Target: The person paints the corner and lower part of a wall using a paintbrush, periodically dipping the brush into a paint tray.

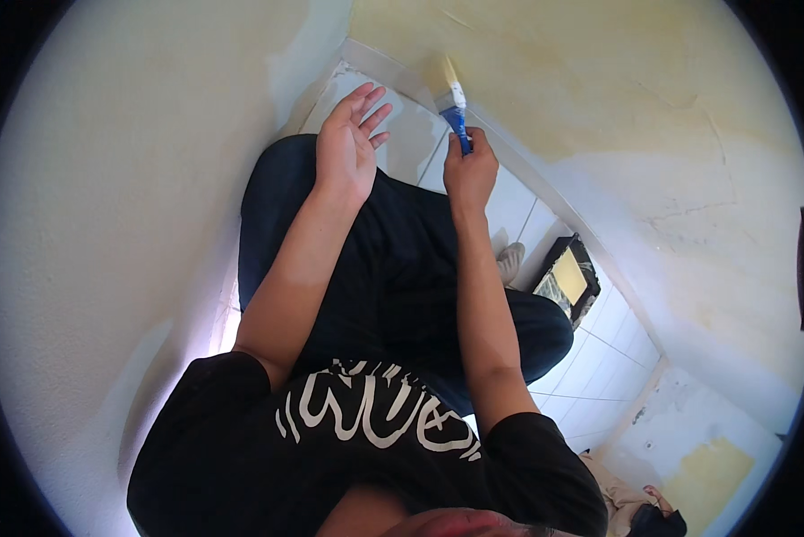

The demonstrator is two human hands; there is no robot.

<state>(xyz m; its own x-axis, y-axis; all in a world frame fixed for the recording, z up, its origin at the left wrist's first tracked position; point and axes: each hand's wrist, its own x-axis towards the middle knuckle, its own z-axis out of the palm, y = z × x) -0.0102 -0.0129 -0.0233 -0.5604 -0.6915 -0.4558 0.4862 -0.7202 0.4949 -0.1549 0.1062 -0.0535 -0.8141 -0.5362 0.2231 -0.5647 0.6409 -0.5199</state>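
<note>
My right hand grips the blue handle of a paintbrush, its pale yellow bristles pointing up at the wall. Whether the tip touches the wall, I cannot tell. To the left, my left hand is raised above my knee, palm showing, fingers apart and holding nothing. A black paint tray with pale yellow paint in it rests on the tiled floor beyond my right knee. Yellow paint covers parts of the wall in uneven patches.
A light skirting board runs along the wall's foot above white floor tiles. Close on my left stands another wall. Another person is partly visible at the lower right, near a partly yellow wall.
</note>
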